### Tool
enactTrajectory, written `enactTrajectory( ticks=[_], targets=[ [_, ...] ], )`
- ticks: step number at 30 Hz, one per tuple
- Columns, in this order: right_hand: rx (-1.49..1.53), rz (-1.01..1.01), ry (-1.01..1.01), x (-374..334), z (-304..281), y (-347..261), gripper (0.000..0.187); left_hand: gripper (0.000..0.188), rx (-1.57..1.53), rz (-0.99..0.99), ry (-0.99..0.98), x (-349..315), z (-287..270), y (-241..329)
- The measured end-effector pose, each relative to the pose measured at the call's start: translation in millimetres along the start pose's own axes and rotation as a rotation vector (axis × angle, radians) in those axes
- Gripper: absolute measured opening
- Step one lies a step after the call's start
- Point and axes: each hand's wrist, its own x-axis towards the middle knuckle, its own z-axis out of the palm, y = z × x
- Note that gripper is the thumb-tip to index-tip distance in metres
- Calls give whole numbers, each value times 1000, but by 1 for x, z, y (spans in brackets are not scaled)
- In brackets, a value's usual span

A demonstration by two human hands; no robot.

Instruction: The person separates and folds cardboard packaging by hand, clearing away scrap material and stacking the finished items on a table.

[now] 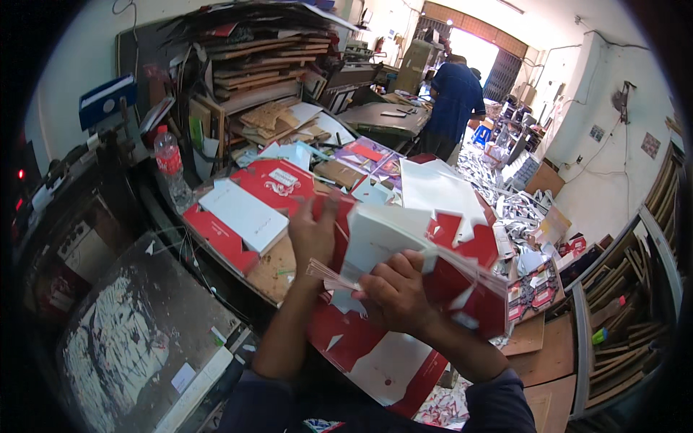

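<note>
My right hand [395, 290] is closed in a fist around a bunch of white and red printed card sheets [386, 234]. Thin pale strips [325, 274] stick out from its left side, and red-and-white flaps fan out to its right, smeared by motion. My left hand [314, 234] is raised just left of the sheets, its fingers pointing up and apart, slightly blurred. Under my hands lie large red and white printed sheets [390, 368]. A neat stack of white cut cards [244, 214] rests on red card on the table, left of my left hand.
A plastic bottle with a red cap [170, 167] stands at the table's left. A dark machine bed [123, 339] is at lower left. Boards are piled [267, 65] behind. A person in blue [453, 101] stands farther off. Paper scraps [498, 180] cover the right; a shelf rack [628, 310] stands there.
</note>
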Motion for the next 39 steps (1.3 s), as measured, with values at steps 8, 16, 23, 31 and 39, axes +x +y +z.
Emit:
enactTrajectory(
  ticks=[8, 16, 23, 31, 39],
  targets=[
    [652, 871, 287, 25, -33, 10, 31, 35, -555, 32, -292, -17, -8, 1],
    [1335, 922, 757, 41, -69, 34, 32, 40, -469, 88, -250, -24, -11, -9],
    [1024, 861, -3, 41, -76, 42, 51, 40, -498, 80, -244, -27, -10, -12],
    [357, 672, -499, 91, -46, 67, 31, 48, -385, 224, -190, -26, -11, -25],
    [608, 647, -697, 83, -24, 81, 33, 57, -481, 169, -152, -28, -14, -45]
  ],
)
